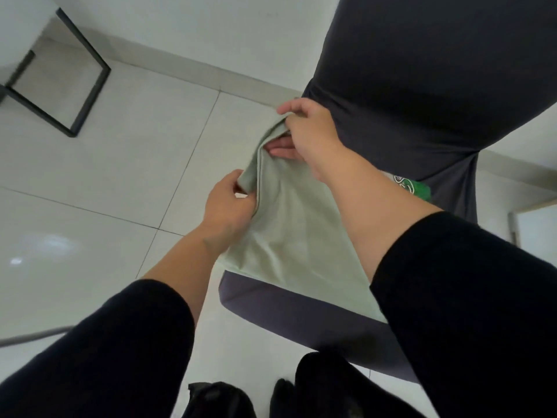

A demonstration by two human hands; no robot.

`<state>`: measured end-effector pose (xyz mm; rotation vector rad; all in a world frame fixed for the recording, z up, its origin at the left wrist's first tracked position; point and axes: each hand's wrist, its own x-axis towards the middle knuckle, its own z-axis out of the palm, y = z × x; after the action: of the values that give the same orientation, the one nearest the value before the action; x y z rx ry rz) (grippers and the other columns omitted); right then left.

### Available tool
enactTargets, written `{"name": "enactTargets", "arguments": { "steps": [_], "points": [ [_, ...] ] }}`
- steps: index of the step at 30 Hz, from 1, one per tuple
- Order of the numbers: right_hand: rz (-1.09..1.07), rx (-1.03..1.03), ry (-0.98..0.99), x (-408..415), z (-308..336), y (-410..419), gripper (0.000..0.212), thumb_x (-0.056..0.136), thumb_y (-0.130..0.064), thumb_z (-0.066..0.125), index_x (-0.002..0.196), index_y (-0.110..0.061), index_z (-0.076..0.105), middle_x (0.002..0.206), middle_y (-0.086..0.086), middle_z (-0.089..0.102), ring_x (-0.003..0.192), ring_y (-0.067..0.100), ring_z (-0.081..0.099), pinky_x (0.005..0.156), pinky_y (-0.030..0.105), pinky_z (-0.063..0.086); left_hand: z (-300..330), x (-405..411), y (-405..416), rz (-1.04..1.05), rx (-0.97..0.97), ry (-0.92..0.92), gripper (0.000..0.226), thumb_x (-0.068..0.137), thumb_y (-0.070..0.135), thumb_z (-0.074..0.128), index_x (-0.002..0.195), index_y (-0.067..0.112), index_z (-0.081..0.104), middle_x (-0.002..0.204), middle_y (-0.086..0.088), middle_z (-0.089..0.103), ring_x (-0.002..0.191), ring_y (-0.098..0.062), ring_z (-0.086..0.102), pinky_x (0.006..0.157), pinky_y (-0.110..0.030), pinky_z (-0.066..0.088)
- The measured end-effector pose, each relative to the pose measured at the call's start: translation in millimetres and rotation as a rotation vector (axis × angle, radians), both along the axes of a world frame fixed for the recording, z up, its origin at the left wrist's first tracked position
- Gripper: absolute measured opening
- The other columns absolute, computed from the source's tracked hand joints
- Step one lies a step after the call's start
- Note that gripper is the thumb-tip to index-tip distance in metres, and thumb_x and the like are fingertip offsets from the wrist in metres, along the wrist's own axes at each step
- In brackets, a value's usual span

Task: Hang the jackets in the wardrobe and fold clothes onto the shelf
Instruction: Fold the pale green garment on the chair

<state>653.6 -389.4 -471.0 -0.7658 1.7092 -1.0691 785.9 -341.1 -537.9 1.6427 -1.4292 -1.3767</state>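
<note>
Folding looks under way: both hands pinch the top edge of a green garment (289,230) held above a grey chair (301,312), left hand (229,203) at one corner, right hand (304,131) at the other. Next, probably bring the corners together evenly

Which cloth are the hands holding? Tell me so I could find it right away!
Look at the big dark grey chair in the middle. Draped over its seat is the pale green cloth, pinched at its top edge by the left hand and right hand. It is the only light green, plain fabric there.
</note>
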Motion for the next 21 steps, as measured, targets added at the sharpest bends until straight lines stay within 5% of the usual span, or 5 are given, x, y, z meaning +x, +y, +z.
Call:
{"name": "enactTargets", "arguments": {
  "steps": [4, 7, 11, 16, 21],
  "points": [
    [0.100, 0.123, -0.052, 13, -26, -3, 0.027, 0.095, 0.000, 0.035, 0.102, -0.020, 0.053, 0.112, 0.009, 0.057, 0.078, 0.023, 0.067, 0.064, 0.029, 0.056, 1, 8, 0, 0.061, 0.232, 0.093, 0.014, 0.078, 0.024, 0.051, 0.083, 0.015, 0.061, 0.083, -0.004, 0.064, 0.079, -0.024, 0.058, 0.076, -0.041, 0.048],
    [0.228, 0.134, 0.154, 13, -44, 1, 0.047, 0.087, 0.006, 0.041, 0.121, -0.025, 0.051, 0.120, 0.003, 0.052, 0.102, 0.022, 0.061, 0.081, 0.034, 0.054, 4, 11, 3, 0.068, 0.279, 0.100, 0.020, 0.090, 0.032, 0.047, 0.083, 0.021, 0.063, 0.086, 0.001, 0.066, 0.080, -0.024, 0.059, 0.077, -0.037, 0.047],
    [0.397, -0.011, 0.527, 12, -41, 11, 0.056, 0.074, 0.009, 0.034, 0.094, -0.036, 0.060, 0.101, -0.004, 0.059, 0.092, 0.015, 0.054, 0.076, 0.023, 0.043, 7, 17, 13, -0.086, 0.153, -0.105, 0.040, 0.081, 0.056, 0.062, 0.100, 0.022, 0.058, 0.089, 0.007, 0.062, 0.081, -0.011, 0.061, 0.075, -0.029, 0.048],
    [0.886, 0.147, 0.882, 16, -33, 26, 0.045, 0.077, -0.009, 0.044, 0.093, -0.045, 0.065, 0.118, -0.002, 0.052, 0.122, 0.022, 0.035, 0.103, 0.040, 0.033, 0, 22, 21, -0.124, 0.028, -0.225, 0.037, 0.079, 0.034, 0.072, 0.112, 0.030, 0.054, 0.078, 0.015, 0.056, 0.068, 0.002, 0.053, 0.060, -0.014, 0.040],
    [0.676, -0.043, 0.870, 28, -41, 26, 0.018, 0.089, -0.022, 0.057, 0.093, -0.033, 0.070, 0.100, -0.002, 0.046, 0.108, 0.021, 0.049, 0.093, 0.038, 0.041, -7, 38, 28, 0.149, -0.037, -0.125, 0.012, 0.086, 0.027, 0.066, 0.095, 0.024, 0.060, 0.080, 0.016, 0.057, 0.071, -0.010, 0.055, 0.059, -0.014, 0.039]
  ]
}}
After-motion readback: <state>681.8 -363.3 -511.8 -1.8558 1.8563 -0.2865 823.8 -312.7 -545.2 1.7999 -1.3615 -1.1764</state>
